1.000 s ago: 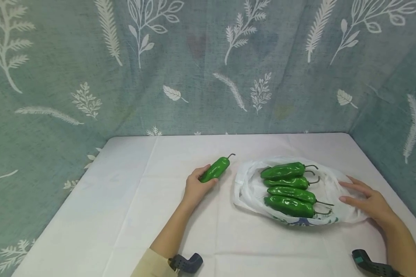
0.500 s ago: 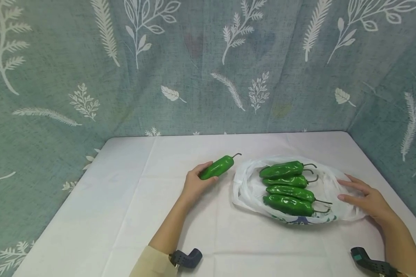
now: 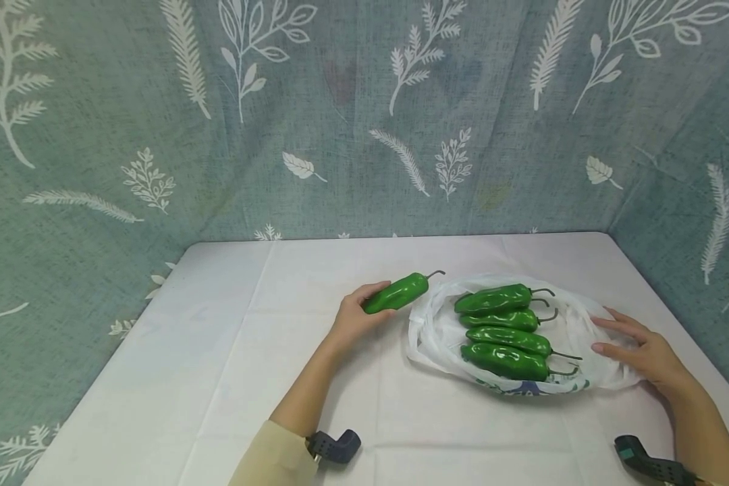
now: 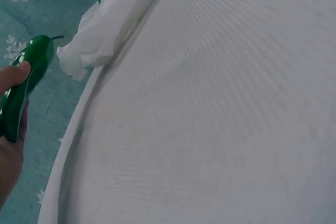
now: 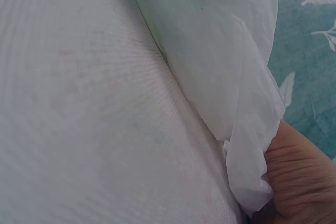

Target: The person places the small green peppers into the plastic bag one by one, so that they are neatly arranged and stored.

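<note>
A long green pepper [image 3: 401,292] is gripped at its blunt end by my left hand [image 3: 354,316], above the table just left of the bag. Its thin stem points right, toward the bag. In the left wrist view the thumb presses along the pepper [image 4: 35,59]. Several green peppers [image 3: 510,341] lie side by side in an open white plastic bag [image 3: 422,335], stems to the right. At the bag's right end, my right hand [image 3: 656,354] rests with extended, spread fingers on the plastic. In the right wrist view the bag [image 5: 231,66] hides those fingers.
A white cloth [image 3: 267,378] covers the table, its folds showing as creases. Behind and at both sides hangs a green-blue curtain [image 3: 352,202] with white leaf prints. Each wrist carries a dark camera mount [image 3: 335,445].
My left hand has moved to the right with the pepper, bringing its stem close to the bag's left rim. The right hand and the peppers in the bag stay where they were.
</note>
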The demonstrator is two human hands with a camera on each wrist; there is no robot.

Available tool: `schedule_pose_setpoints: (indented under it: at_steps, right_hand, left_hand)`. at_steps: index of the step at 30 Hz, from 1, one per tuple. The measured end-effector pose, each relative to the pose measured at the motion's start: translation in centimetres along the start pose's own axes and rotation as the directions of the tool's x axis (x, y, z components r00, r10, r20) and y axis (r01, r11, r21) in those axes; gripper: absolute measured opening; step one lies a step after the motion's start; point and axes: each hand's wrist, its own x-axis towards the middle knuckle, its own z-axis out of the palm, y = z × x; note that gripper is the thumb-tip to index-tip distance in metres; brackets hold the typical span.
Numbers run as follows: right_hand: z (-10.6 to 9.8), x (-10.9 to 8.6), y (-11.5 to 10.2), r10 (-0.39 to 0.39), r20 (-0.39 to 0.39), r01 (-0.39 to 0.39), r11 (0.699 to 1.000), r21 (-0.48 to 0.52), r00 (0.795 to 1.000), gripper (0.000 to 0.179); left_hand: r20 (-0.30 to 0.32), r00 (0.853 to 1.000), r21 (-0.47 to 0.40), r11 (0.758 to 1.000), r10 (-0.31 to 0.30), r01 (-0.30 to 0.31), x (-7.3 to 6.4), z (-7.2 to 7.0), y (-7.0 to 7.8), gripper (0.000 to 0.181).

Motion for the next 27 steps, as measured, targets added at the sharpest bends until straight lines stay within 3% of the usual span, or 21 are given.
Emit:
schedule_pose_setpoints:
  at_steps: [7, 16, 23, 27]
  right_hand:
    - [0.0, 0.0, 0.0, -0.01, -0.004, 0.01, 1.0, -0.001, 1.0, 0.06]
    - [-0.1, 0.0, 0.0, -0.012, -0.002, 0.012, 1.0, 0.008, 1.0, 0.059]
    - [-0.1, 0.0, -0.1, -0.007, -0.004, 0.007, 1.0, 0.002, 1.0, 0.06]
    - [0.0, 0.0, 0.0, -0.004, -0.006, 0.004, 1.0, 0.004, 1.0, 0.06]
  left_hand:
    - [0.049, 0.997, 0.014, 0.998, 0.063, -0.064, 0.8, 0.8, 1.0, 0.054]
    - [0.084, 0.993, 0.017, 0.997, 0.079, -0.081, 1.6, 2.4, 1.9, 0.054]
    - [0.171, 0.982, -0.028, 0.997, 0.079, -0.076, 1.8, 3.6, 2.6, 0.055]
    - [0.221, 0.971, -0.039, 0.996, 0.087, -0.08, 1.1, 3.9, 4.5, 0.054]
